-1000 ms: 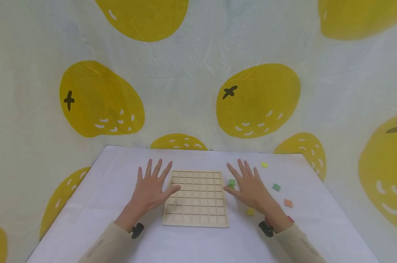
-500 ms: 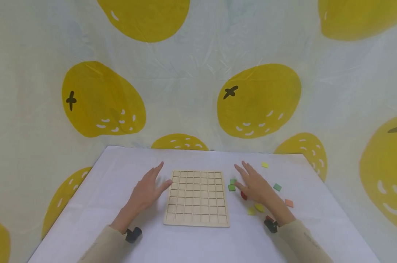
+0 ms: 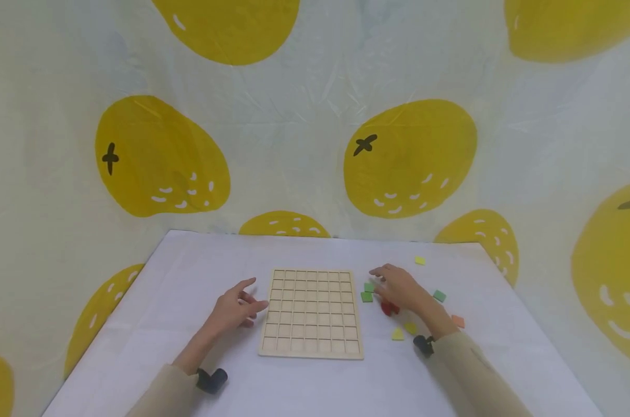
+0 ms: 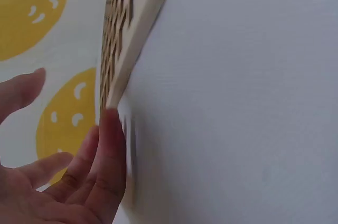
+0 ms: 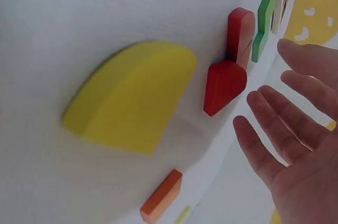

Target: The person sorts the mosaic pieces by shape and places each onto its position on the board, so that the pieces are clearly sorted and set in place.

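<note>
A wooden grid board (image 3: 312, 315) with bare square cells lies flat on the white table. Beside its left edge my left hand (image 3: 231, 310) hovers with loosely bent fingers, the thumb close to the frame; whether it touches the board I cannot tell. To the board's right, my right hand (image 3: 400, 288) is over the small coloured pieces, fingers relaxed and holding nothing. Under and near it lie green squares (image 3: 366, 297) and red pieces (image 3: 386, 308). In the right wrist view, a yellow quarter-round piece (image 5: 134, 97) lies closest, with a red piece (image 5: 224, 86) nearer the fingers.
Further right are an orange piece (image 3: 458, 321) and a darker green square (image 3: 439, 296). A yellow piece (image 3: 420, 260) lies toward the back, another yellow piece (image 3: 397, 334) nearer the front. Behind the table hangs a fruit-patterned curtain (image 3: 289, 145).
Both hands have gone from flat, widely spread fingers to loosely bent ones and turned sideways. The left has drawn back slightly from over the board. The board has stayed put.
</note>
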{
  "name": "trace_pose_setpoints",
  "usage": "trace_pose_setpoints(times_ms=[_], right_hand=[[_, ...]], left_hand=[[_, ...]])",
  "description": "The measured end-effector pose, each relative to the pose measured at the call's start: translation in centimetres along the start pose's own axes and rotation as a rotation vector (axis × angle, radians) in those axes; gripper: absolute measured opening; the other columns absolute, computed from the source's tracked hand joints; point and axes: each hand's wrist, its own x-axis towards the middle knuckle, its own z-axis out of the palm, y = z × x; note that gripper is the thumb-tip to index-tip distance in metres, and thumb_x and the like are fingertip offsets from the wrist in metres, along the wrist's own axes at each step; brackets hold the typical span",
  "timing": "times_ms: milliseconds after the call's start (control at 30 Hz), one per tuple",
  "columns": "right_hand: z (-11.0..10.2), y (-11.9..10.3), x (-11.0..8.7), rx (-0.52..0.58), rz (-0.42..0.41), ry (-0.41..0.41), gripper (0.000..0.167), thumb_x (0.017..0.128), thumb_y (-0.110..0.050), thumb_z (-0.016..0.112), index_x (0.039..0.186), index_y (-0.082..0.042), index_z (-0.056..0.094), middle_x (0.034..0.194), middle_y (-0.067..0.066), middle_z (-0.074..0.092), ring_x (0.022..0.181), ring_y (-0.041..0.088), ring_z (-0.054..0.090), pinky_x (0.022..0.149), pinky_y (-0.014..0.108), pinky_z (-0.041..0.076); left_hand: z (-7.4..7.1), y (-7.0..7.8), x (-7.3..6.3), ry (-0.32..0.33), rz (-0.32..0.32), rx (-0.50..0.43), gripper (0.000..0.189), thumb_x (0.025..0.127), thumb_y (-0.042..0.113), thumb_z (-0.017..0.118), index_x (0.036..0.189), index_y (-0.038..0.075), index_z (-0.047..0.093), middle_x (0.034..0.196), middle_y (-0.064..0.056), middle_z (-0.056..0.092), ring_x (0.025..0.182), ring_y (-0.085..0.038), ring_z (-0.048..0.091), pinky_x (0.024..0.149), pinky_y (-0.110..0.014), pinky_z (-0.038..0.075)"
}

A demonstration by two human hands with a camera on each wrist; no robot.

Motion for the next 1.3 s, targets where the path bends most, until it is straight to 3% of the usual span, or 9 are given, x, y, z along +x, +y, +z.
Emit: trace_pose_setpoints(times_ms=[167,467,700,1100,1300], right_hand=[[0.4,0.4,0.9,0.085,0.004,-0.039,0.041,0.091,-0.014,0.072,0.132,-0.009,0.067,0.117,0.007,0.069,0.108,0.025,0.064,0.097,0.05,0.054],[1.1,1.0,1.9,0.12,0.04,-0.067,0.035,0.089,-0.013,0.076,0.124,-0.013,0.072,0.11,0.004,0.07,0.1,0.021,0.064,0.094,0.047,0.054],[1.3,1.1,2.3,0.152,0.068,-0.08,0.028,0.089,-0.015,0.076,0.118,-0.013,0.075,0.108,0.003,0.071,0.095,0.019,0.063,0.094,0.047,0.054],[1.3,0.9,2.5,0.157,0.125,-0.089,0.028,0.091,-0.015,0.074,0.119,-0.013,0.073,0.108,0.004,0.07,0.085,0.017,0.061,0.089,0.043,0.055],[1.3,0.9,2.5,0.147,0.125,-0.089,0.029,0.091,-0.016,0.075,0.119,-0.013,0.074,0.107,0.004,0.07,0.088,0.018,0.06,0.089,0.043,0.055]], left_hand=[[0.5,-0.5,-0.3,-0.008,-0.042,0.041,0.08,0.083,0.027,0.085,0.152,0.01,0.049,0.095,-0.009,0.068,0.067,-0.017,0.069,0.06,-0.032,0.059],[0.9,-0.4,-0.7,-0.103,-0.023,0.052,0.085,0.077,0.014,0.088,0.151,0.001,0.049,0.087,-0.007,0.07,0.066,-0.017,0.068,0.057,-0.032,0.059],[1.2,-0.2,-1.0,-0.118,0.011,0.074,0.086,0.072,0.005,0.089,0.148,-0.002,0.051,0.091,-0.008,0.066,0.063,-0.016,0.066,0.055,-0.03,0.058],[1.6,-0.3,-1.3,-0.12,0.034,0.081,0.085,0.071,0.002,0.084,0.15,0.005,0.052,0.094,-0.007,0.061,0.057,-0.016,0.064,0.053,-0.03,0.058],[1.5,-0.4,-1.3,-0.135,0.047,0.096,0.08,0.073,0.005,0.085,0.148,0.009,0.056,0.095,-0.007,0.061,0.056,-0.016,0.063,0.053,-0.029,0.057]])
